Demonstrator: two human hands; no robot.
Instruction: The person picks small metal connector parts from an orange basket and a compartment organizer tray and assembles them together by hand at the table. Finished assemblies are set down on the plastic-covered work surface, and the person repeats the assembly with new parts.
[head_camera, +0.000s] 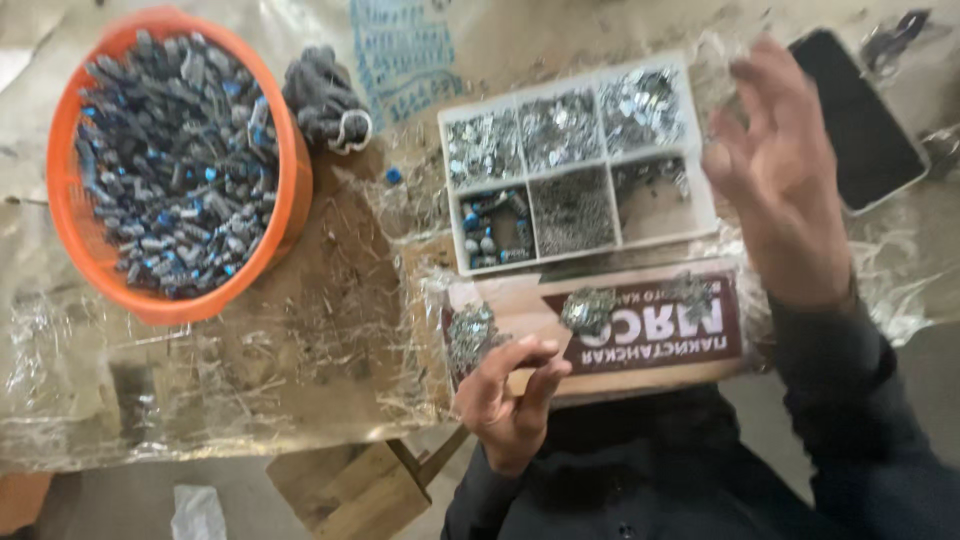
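Grip: left hand pinched, contents unclear; right hand raised, fingers spread, empty, beside compartment tray.

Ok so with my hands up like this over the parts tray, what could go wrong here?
1. The right hand is raised over the white compartment tray; a low swing could knock it and mix the sorted metal bits.
2. Loose piles of metal pieces sit unboxed on the flat carton beside the left hand and near the table edge, so a nudge might scatter them.
3. The orange bowl is heaped, so parts may spill.
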